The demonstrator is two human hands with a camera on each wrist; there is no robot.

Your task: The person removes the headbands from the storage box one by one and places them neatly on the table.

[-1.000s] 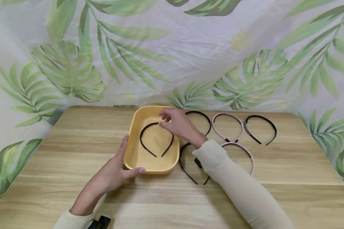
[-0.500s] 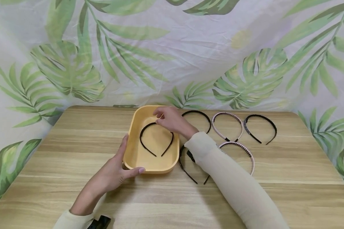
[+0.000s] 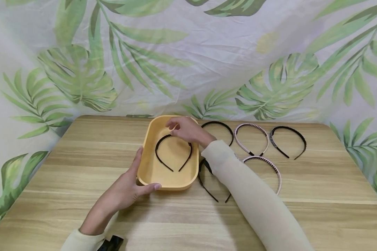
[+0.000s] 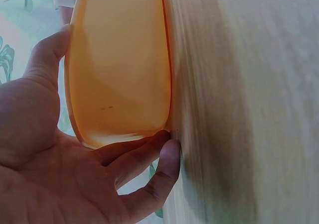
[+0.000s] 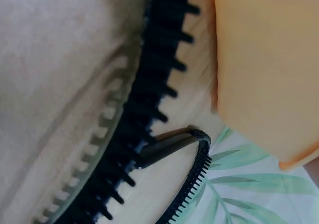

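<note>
A black toothed headband (image 3: pixel 157 155) lies inside a yellow plastic tub (image 3: pixel 147 146), its two ends toward the near side. My left hand (image 3: pixel 125 190) grips the tub at its near left corner, thumb over the near rim. The left wrist view shows the left hand's fingers (image 4: pixel 134 162) bent along the tub's end, close to the tabletop. Over the far right part of the tub hovers my right hand (image 3: pixel 186 129), fingers loosely curled with a gap to the thumb. Its thumb overlaps the headband's arch, hiding part of it.
Several more headbands lie right of the tub: black (image 3: pixel 232 135), pink (image 3: pixel 268 139) and dark (image 3: pixel 304 141) in the back row, black (image 3: pixel 208 191) and pink (image 3: pixel 279 177) in front. The right forearm covers parts of the front pair. A leaf-print cloth (image 3: pixel 150 62) hangs behind the wooden table (image 3: pixel 66 167).
My right hand has shifted slightly left and away from me over the tub. The headband inside keeps its place. My left hand has stayed at the tub's corner.
</note>
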